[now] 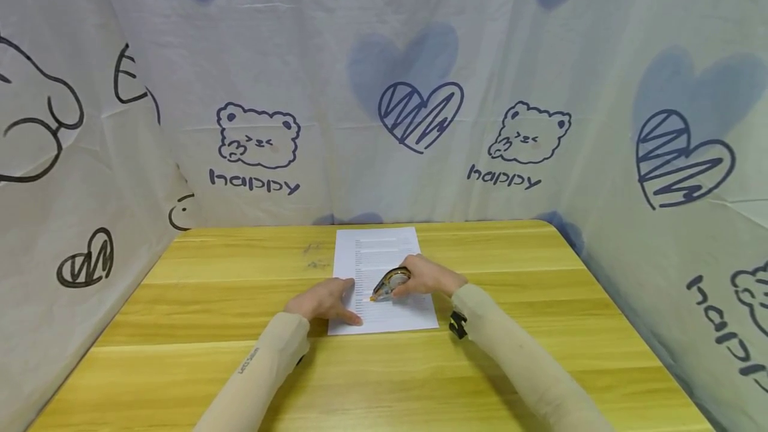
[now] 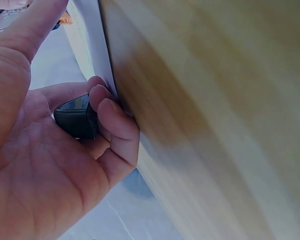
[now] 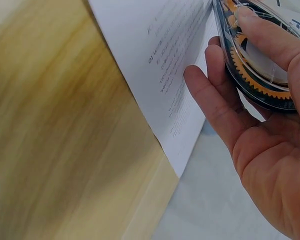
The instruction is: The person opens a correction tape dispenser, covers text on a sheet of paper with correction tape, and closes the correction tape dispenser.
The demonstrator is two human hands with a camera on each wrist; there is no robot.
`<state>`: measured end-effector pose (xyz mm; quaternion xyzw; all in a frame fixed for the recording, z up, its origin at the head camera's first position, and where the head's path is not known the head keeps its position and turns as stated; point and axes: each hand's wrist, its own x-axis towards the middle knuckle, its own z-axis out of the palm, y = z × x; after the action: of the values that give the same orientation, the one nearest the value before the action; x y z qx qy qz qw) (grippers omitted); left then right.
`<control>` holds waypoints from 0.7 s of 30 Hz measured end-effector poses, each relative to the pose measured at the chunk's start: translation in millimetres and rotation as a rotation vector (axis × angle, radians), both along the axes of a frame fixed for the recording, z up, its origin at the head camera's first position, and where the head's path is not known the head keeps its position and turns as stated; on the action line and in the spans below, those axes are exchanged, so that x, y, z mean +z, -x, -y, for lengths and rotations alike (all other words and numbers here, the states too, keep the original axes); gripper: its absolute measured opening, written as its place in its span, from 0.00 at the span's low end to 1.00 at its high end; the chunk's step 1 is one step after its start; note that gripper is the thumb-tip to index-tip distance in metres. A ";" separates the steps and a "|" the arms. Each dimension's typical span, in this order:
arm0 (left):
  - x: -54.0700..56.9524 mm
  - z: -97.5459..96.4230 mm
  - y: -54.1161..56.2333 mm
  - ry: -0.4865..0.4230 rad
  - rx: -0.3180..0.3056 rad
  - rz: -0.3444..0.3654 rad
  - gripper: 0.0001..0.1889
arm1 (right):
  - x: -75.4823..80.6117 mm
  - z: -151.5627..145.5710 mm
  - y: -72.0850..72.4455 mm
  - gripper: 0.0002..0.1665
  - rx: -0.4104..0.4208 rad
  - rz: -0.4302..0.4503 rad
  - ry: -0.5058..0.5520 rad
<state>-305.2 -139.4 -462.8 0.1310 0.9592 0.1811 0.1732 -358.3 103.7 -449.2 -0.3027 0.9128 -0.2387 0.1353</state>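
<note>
A printed sheet of paper (image 1: pixel 396 320) lies on the wooden table (image 1: pixel 240 379). My right hand (image 1: pixel 429 275) grips a correction tape dispenser (image 1: pixel 393 280), clear and black with an orange gear wheel (image 3: pixel 260 89) showing in the right wrist view. Its orange tip (image 1: pixel 373 299) is down at the printed lines. On the sheet's left edge rests my left hand (image 1: pixel 324 300), thumb stretched over the paper. Curled fingers (image 2: pixel 121 117) of that hand hold a small black cap-like piece (image 2: pixel 76 119) against the palm, seen in the left wrist view.
A white cloth (image 1: pixel 336 85) with hearts and bear drawings hangs behind the table and along both sides. Faint dark marks (image 1: pixel 315 255) show on the tabletop left of the sheet. A black band (image 1: pixel 459 325) sits at the right wrist.
</note>
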 end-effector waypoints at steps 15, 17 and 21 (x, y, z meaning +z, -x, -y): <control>0.4 -0.5 -2.4 -0.006 0.000 -0.002 0.53 | -2.0 -0.5 -1.7 0.15 -0.039 0.000 -0.008; 1.2 -1.4 -2.2 -0.004 0.005 -0.001 0.53 | -2.4 -0.6 -1.3 0.15 -0.049 0.002 -0.012; 2.3 -2.5 -1.6 -0.003 0.017 0.006 0.53 | -2.6 -1.2 -0.3 0.15 -0.051 0.004 -0.012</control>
<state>-303.6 -136.9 -460.5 0.1226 0.9595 0.1845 0.1742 -358.0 105.0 -451.8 -0.2782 0.9213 -0.2370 0.1330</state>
